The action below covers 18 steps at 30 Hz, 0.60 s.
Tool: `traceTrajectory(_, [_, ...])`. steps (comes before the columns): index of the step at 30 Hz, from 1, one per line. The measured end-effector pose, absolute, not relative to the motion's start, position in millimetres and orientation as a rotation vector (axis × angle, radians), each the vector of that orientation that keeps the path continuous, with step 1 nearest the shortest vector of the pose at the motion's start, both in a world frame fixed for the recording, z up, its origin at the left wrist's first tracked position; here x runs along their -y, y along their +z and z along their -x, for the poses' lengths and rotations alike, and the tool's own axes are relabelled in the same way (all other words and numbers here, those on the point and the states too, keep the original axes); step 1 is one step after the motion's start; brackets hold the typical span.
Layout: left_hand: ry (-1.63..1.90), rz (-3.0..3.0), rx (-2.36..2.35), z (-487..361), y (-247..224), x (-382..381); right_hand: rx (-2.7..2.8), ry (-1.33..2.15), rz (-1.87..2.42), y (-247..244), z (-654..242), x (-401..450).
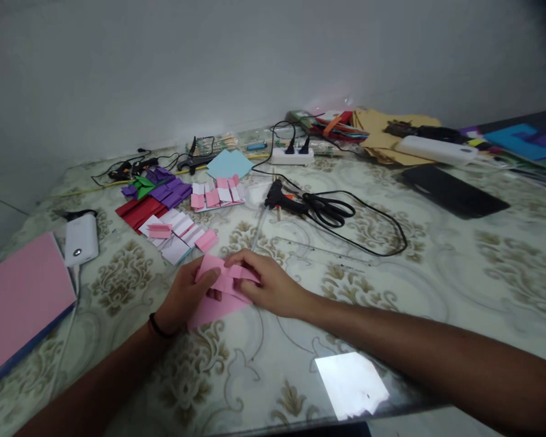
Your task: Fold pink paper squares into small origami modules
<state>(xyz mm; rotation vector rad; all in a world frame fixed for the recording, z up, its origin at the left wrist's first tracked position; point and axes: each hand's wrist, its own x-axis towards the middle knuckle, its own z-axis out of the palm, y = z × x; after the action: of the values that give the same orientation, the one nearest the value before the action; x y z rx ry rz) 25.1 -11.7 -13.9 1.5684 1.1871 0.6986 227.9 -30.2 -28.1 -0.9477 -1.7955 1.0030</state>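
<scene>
A folded piece of pink paper is between my two hands, low over the table. On its left side my left hand pinches it, thumb on top. The fingers of my right hand grip a narrow folded part at its right end. Beneath my hands lies another flat pink sheet, partly covered. Just beyond are white and pink folded paper pieces, and a second group of pink and white folded pieces sits farther back. Some fingertips are hidden behind the paper.
A black hot glue gun with coiled cable lies beyond my right hand, near a clear ruler. To the left are a white power bank and a pink paper stack. A white power strip and black phone-like slab lie farther back.
</scene>
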Motion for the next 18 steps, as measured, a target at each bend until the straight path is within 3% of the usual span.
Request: traceTrajectory(18, [0.652, -1.961, -1.167, -30.0, -10.6, 16.2, 1.793, 0.905, 0.922, -28.6, -227.1, 27.7])
